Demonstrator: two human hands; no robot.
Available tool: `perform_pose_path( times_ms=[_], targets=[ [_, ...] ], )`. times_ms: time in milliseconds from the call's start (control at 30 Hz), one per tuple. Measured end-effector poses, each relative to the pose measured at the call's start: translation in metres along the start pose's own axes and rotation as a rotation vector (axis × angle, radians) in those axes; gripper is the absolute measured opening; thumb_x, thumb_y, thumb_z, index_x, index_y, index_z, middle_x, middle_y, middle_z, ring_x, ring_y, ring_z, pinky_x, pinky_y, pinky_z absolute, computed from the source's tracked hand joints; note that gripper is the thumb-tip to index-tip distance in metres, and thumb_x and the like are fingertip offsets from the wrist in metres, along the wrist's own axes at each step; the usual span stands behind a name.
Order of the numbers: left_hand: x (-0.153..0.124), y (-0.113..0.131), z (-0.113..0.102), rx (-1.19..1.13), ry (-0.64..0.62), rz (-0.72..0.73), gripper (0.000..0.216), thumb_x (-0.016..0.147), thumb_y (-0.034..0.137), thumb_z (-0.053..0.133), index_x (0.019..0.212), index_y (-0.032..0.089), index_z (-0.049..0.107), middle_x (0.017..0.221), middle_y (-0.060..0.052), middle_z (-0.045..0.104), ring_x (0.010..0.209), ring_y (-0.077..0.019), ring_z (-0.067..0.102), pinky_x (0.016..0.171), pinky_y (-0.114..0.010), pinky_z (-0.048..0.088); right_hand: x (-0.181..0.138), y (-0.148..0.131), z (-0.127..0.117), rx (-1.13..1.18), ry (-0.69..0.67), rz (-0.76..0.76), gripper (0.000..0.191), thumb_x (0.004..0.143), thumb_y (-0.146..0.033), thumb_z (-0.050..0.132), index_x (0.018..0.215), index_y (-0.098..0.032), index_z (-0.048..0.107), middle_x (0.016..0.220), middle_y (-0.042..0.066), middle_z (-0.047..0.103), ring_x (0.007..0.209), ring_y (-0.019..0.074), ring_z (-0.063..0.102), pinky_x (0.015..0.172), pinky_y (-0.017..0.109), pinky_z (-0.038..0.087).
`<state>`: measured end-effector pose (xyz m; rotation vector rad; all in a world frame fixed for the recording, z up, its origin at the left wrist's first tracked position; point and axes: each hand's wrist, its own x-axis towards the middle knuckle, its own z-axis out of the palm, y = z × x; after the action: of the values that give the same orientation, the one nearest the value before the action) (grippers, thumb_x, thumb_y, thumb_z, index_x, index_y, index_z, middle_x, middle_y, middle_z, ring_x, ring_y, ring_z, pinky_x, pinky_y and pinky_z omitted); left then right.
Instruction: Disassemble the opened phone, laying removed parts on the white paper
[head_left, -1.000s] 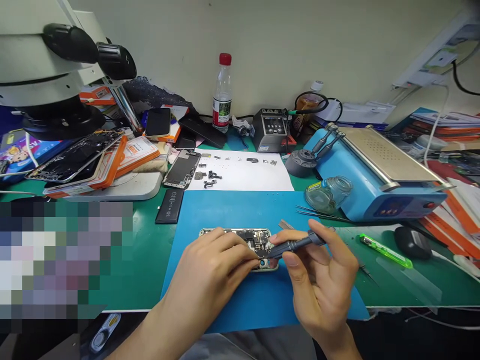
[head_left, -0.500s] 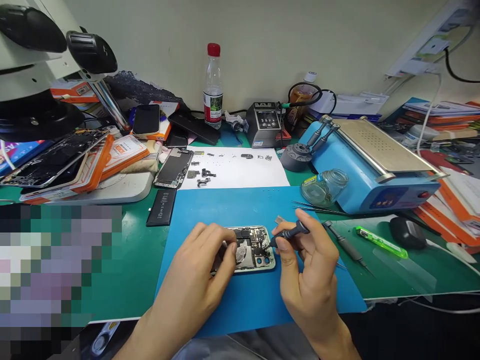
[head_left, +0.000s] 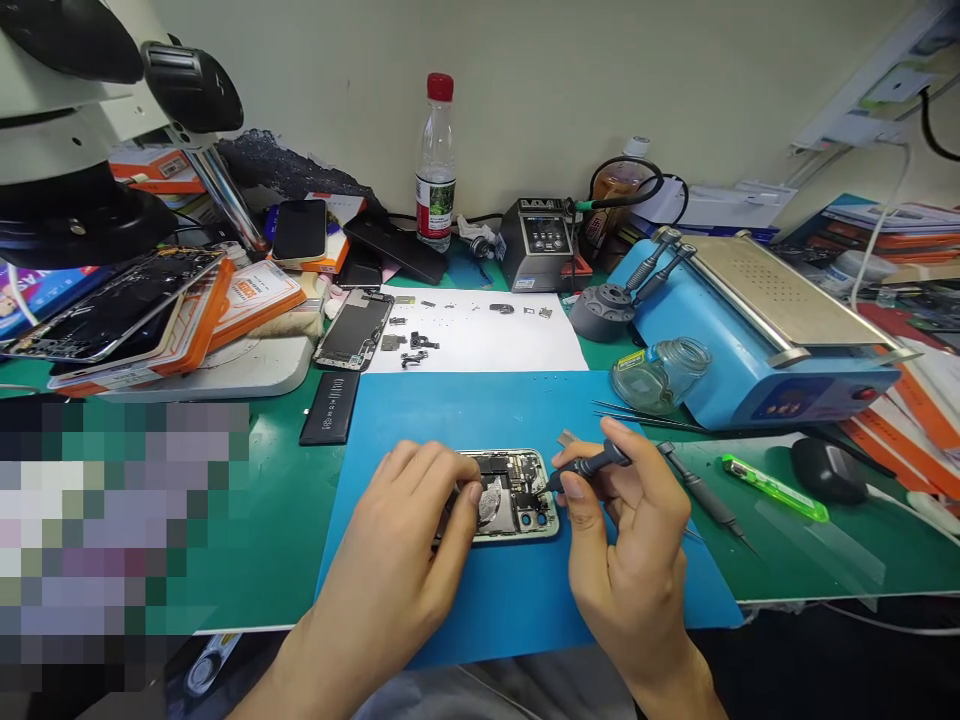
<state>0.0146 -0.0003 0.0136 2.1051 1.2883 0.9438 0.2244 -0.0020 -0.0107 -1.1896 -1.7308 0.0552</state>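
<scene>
An opened phone (head_left: 498, 500) lies on the blue mat (head_left: 495, 610), its circuit parts and two camera rings showing at the right end. My left hand (head_left: 412, 540) is closed over the phone's left end, thumb and fingers gripping its edge; that end is hidden beneath it. In my right hand (head_left: 630, 540) is a small dark screwdriver (head_left: 596, 464), held tilted between thumb and fingers. The driver's tip points at the phone's right part, near the camera rings; whether it touches cannot be made out. Beside the right fingers sits a small metallic piece (head_left: 567, 438).
Small phone parts (head_left: 424, 341) are spread on a white sheet (head_left: 510, 350) behind the mat. A phone screen (head_left: 354, 330) and a battery (head_left: 330, 408) lie to the left. On the right are a glass jar (head_left: 660, 375), tweezers (head_left: 637, 415), another screwdriver (head_left: 709, 498) and a blue heating plate (head_left: 757, 330).
The whole view has shifted slightly, so things appear a little further right. Both hands keep their hold, and the screwdriver stays at the same part of the phone.
</scene>
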Motion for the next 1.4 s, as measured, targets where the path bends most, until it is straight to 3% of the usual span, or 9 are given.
perform_pose_path(
  times_ms=[200,400,533,633,900,1033,1167,1300,1400],
  targets=[
    [0.0,0.001,0.0,0.023,0.011,-0.016,0.022,0.114,0.013,0.045,0.097,0.024,0.052,0.092,0.0,0.063,0.084,-0.021,0.053,0.074,-0.036,0.043,0.008,0.001,-0.003,-0.156,0.011,-0.264,0.083,0.093,-0.001,0.081,0.165,-0.024,0.047,0.124,0.01,0.081,0.101,0.0241,0.082,0.094,0.045,0.072],
    [0.002,-0.002,0.003,0.066,0.063,-0.007,0.025,0.115,0.014,0.044,0.092,0.024,0.049,0.086,0.001,0.059,0.08,-0.0205,0.052,0.071,-0.035,0.042,0.007,0.0,-0.004,0.008,-0.072,-0.16,0.073,0.101,-0.002,0.056,0.17,-0.021,0.039,0.141,0.016,0.072,0.126,0.0286,0.075,0.097,0.051,0.069],
    [0.002,-0.005,0.006,0.053,0.043,0.009,0.024,0.116,0.016,0.047,0.095,0.024,0.052,0.09,0.001,0.063,0.084,-0.0209,0.054,0.075,-0.035,0.043,0.008,-0.001,-0.005,-0.018,-0.052,-0.199,0.08,0.097,0.0,0.061,0.17,-0.023,0.039,0.154,0.016,0.064,0.139,0.0301,0.067,0.106,0.053,0.065],
    [0.002,-0.007,0.006,0.032,0.025,0.013,0.02,0.117,0.017,0.051,0.099,0.024,0.055,0.096,0.0,0.067,0.09,-0.0217,0.056,0.08,-0.036,0.045,0.008,-0.002,-0.006,0.0,-0.069,-0.152,0.073,0.101,-0.002,0.054,0.17,-0.024,0.042,0.158,0.016,0.062,0.14,0.0307,0.067,0.103,0.053,0.067],
    [0.001,-0.006,0.005,0.012,-0.001,0.007,0.014,0.115,0.016,0.056,0.103,0.023,0.059,0.104,0.0,0.072,0.096,-0.0229,0.057,0.084,-0.038,0.044,0.014,-0.001,-0.005,-0.124,0.021,-0.26,0.08,0.093,-0.003,0.081,0.163,-0.028,0.051,0.128,0.01,0.076,0.115,0.0266,0.076,0.087,0.044,0.073],
    [0.001,-0.007,0.006,0.019,0.008,0.009,0.014,0.115,0.017,0.056,0.104,0.023,0.059,0.104,0.0,0.072,0.097,-0.0233,0.057,0.086,-0.039,0.043,0.01,-0.002,-0.006,-0.052,0.024,-0.199,0.078,0.093,0.002,0.079,0.161,-0.028,0.054,0.126,0.008,0.078,0.104,0.0245,0.078,0.085,0.044,0.071],
    [0.001,-0.006,0.006,0.017,0.006,0.005,0.013,0.115,0.017,0.056,0.104,0.023,0.059,0.105,0.001,0.072,0.097,-0.0233,0.057,0.087,-0.04,0.043,0.003,-0.002,-0.005,-0.004,0.014,-0.079,0.077,0.096,0.002,0.072,0.165,-0.025,0.05,0.135,0.011,0.075,0.111,0.0259,0.08,0.083,0.042,0.068],
    [0.0,-0.006,0.005,0.012,0.008,0.003,0.013,0.115,0.017,0.056,0.104,0.023,0.058,0.106,0.001,0.072,0.098,-0.0235,0.057,0.088,-0.04,0.043,0.005,-0.001,-0.006,-0.034,-0.002,-0.178,0.083,0.091,-0.001,0.08,0.164,-0.025,0.05,0.133,0.011,0.074,0.119,0.0274,0.076,0.089,0.043,0.067],
    [-0.001,-0.006,0.005,0.009,0.0,-0.006,0.013,0.116,0.017,0.055,0.105,0.024,0.058,0.107,0.0,0.072,0.099,-0.0238,0.057,0.089,-0.041,0.042,0.008,-0.001,-0.007,-0.042,-0.016,-0.172,0.072,0.099,-0.002,0.067,0.165,-0.025,0.049,0.143,0.013,0.07,0.129,0.0286,0.071,0.097,0.047,0.065]
  ],
)
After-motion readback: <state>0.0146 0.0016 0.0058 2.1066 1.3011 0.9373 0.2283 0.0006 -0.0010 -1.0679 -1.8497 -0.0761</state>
